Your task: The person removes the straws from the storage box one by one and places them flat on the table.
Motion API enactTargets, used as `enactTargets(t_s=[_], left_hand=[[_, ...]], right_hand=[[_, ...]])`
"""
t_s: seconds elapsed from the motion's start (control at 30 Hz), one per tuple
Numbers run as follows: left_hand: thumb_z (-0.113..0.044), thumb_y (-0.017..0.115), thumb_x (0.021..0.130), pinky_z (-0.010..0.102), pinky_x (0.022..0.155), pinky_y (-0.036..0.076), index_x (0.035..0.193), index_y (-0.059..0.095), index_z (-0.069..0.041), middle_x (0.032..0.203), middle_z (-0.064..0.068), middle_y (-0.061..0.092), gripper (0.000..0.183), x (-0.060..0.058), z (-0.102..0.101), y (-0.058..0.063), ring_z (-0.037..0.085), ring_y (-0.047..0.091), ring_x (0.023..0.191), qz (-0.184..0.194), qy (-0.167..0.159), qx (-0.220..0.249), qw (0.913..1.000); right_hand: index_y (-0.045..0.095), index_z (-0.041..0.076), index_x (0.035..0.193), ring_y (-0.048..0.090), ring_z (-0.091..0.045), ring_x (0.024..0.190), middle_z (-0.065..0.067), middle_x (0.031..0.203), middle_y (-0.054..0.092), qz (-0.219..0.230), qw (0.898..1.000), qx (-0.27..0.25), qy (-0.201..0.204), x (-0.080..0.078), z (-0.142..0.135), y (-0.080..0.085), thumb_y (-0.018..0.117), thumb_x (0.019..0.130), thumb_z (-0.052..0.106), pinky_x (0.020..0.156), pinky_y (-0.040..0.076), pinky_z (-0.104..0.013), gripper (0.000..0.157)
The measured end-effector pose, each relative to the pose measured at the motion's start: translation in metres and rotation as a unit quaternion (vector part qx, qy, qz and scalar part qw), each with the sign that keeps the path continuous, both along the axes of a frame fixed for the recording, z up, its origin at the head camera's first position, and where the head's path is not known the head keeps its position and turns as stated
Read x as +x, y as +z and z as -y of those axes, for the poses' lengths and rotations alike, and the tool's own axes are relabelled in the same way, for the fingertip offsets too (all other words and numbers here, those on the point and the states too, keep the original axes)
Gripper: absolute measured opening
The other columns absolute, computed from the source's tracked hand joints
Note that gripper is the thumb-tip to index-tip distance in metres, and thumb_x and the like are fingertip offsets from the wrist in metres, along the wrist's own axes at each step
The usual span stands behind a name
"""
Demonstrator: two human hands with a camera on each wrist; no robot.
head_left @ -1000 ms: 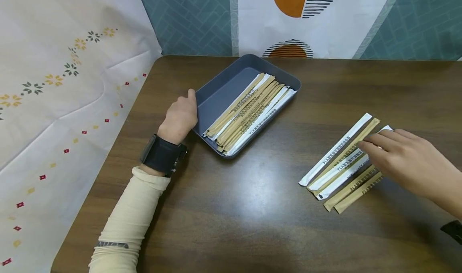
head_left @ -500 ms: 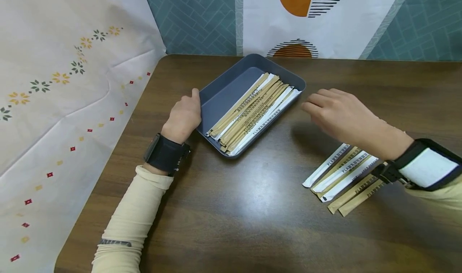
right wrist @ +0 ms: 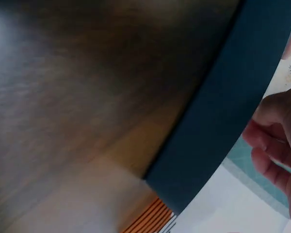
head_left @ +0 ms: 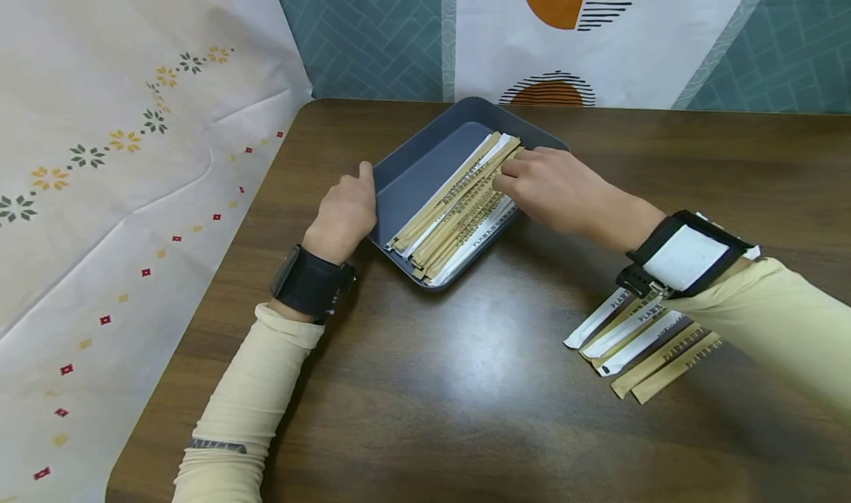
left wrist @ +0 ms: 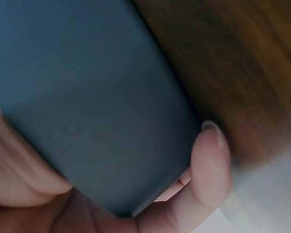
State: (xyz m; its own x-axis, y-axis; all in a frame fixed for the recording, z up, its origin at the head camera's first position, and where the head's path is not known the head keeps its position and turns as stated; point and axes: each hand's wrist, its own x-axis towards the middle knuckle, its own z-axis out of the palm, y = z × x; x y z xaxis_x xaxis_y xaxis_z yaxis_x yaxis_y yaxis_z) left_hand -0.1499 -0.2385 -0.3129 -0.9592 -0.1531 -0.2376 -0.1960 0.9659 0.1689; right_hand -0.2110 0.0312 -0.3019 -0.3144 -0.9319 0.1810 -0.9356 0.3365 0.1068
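Observation:
A dark grey-blue tray (head_left: pixel 412 182) stands slantwise on the table. Inside it lies a pile of long, narrow paper sleeves (head_left: pixel 459 207), white and tan with printing. My left hand (head_left: pixel 346 211) grips the tray's left side, fingers wrapped round the wall in the left wrist view. Above the tray's right end is my right hand (head_left: pixel 555 189), its bent fingers right at the sleeves; in the right wrist view the fingers (right wrist: pixel 269 145) show just past the tray wall. I cannot tell whether they pinch a sleeve.
More white and tan sleeves (head_left: pixel 638 348) lie in a slanted row on the brown table (head_left: pixel 465 392), partly hidden under my right forearm. A white patterned cloth (head_left: pixel 133 193) hangs along the left, and a teal-and-white backdrop (head_left: pixel 372 38) rises behind the table.
My right hand has left the row of sleeves on the table and moved left to the pile in the tray. My left hand keeps its hold on the tray. The view has shifted slightly.

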Motion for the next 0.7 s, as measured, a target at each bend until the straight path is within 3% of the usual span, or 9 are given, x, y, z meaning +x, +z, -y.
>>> enactTargets(t_s=[0.2,0.4,0.7], left_hand=[[0.001,0.044,0.095,0.044,0.071,0.051,0.130,0.032,0.004,0.106,0.029,0.058,0.037,0.001,-0.001,0.002,0.036,0.062,0.088,-0.003,-0.001,-0.004,1.0000],[0.001,0.046,0.094,0.042,0.070,0.051,0.131,0.032,0.003,0.107,0.029,0.057,0.039,0.001,-0.003,0.001,0.034,0.062,0.087,0.004,0.001,-0.003,1.0000],[0.001,0.045,0.095,0.042,0.070,0.051,0.131,0.032,0.004,0.106,0.029,0.058,0.038,0.002,-0.001,0.003,0.034,0.061,0.087,0.006,0.001,-0.004,1.0000]], right_hand=[[0.068,-0.002,0.108,0.064,-0.032,0.093,-0.017,0.102,0.069,0.018,1.000,0.022,-0.007,-0.008,0.016,0.000,0.068,0.084,-0.005,0.082,0.052,-0.045,0.024],[0.066,-0.001,0.112,0.065,-0.032,0.093,-0.018,0.108,0.068,0.038,0.998,0.030,-0.030,-0.014,0.030,-0.005,0.060,0.090,-0.002,0.078,0.053,-0.045,0.023],[0.065,0.005,0.117,0.064,-0.031,0.091,-0.017,0.105,0.067,0.055,0.998,0.036,-0.026,-0.018,0.040,-0.011,0.056,0.092,-0.004,0.072,0.053,-0.046,0.028]])
